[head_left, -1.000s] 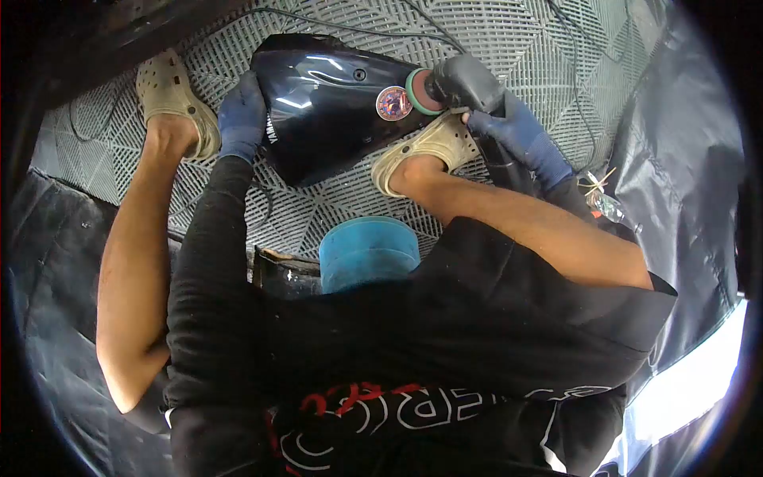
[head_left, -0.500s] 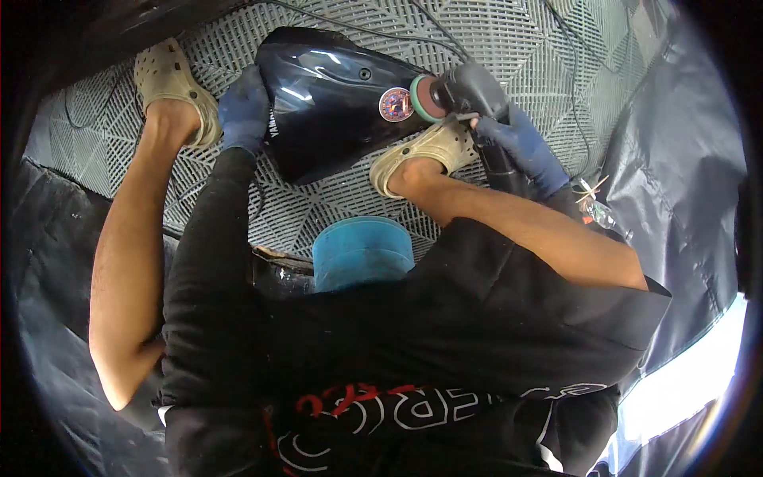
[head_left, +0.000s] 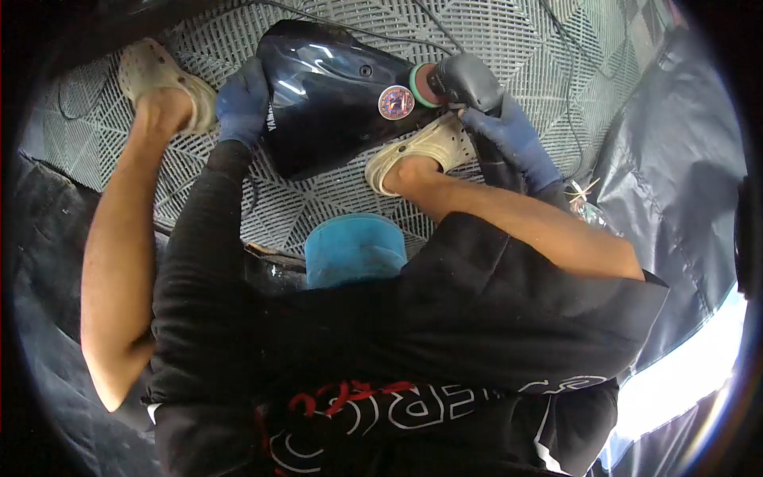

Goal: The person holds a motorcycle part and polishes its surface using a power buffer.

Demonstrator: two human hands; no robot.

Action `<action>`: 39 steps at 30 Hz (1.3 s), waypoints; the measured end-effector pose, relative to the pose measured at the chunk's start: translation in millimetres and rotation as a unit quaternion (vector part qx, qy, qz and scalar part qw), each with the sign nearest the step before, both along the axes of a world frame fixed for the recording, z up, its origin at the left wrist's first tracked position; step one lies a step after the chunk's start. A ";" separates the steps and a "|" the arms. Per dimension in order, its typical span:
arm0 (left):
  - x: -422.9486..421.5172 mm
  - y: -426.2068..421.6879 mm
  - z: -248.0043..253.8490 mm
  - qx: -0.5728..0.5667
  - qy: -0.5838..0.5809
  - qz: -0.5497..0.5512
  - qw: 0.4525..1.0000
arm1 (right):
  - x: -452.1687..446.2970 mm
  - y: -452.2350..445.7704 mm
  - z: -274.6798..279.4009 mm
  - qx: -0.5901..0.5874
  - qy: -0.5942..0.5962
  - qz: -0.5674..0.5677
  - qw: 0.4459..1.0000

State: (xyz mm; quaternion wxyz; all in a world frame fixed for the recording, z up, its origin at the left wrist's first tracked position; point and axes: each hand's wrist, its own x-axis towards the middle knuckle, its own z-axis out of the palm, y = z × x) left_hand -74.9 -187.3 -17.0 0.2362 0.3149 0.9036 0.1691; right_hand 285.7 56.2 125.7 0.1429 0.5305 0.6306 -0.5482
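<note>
A glossy black motorcycle panel (head_left: 334, 119) lies on the floor, with white lettering along its left edge and a round sticker (head_left: 396, 102) near its right end. At that left edge my left hand (head_left: 242, 105), in a blue glove with a dark palm, is closed on the panel's rim; some of its fingertips are hidden. My right hand (head_left: 513, 135), gloved alike, grips a black power polisher (head_left: 469, 83). The polisher's round pad (head_left: 426, 85), green and reddish-brown, is tilted on edge against the panel's narrow right end, beside the sticker.
My two clog-shod feet (head_left: 165, 87) flank the panel, the right clog (head_left: 421, 155) close under its edge. A blue bucket (head_left: 355, 246) stands between my legs. Cables (head_left: 373, 33) cross the grey grid floor (head_left: 524, 63). A clear plastic bottle (head_left: 592, 213) lies near my right forearm.
The polisher's pad has shifted slightly upward along the panel's right end. My left hand keeps its place at the left edge. The whole view has moved a little.
</note>
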 end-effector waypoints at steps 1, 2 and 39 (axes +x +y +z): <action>0.9 -1.9 0.5 -0.001 -0.003 0.003 1.000 | -1.5 2.4 7.0 -0.001 -0.003 0.003 1.000; -0.7 -0.6 0.7 -0.017 -0.009 -0.001 1.000 | -4.0 10.3 17.7 -0.048 -0.011 0.009 0.999; 17.3 -36.4 3.5 0.008 -0.068 0.041 0.997 | 29.1 14.1 1.9 -0.086 0.033 0.002 0.996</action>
